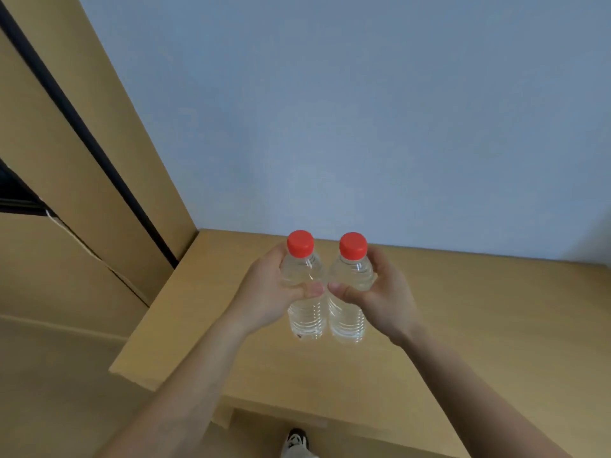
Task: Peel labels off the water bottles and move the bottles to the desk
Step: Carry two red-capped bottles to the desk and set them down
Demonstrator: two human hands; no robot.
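Note:
Two clear water bottles with red caps stand upright side by side, touching, over the wooden desk [479,325]. Neither shows a label. My left hand [267,292] grips the left bottle [305,317] around its upper body, thumb across the front. My right hand [383,292] grips the right bottle [348,322] the same way. Both bottoms are at or just above the desk top; I cannot tell whether they touch it.
A pale blue wall [363,110] rises behind the desk. A wooden cabinet [66,160] with a dark gap stands at the left. The desk's left edge [155,312] drops to the floor. A shoe [296,439] shows below the front edge.

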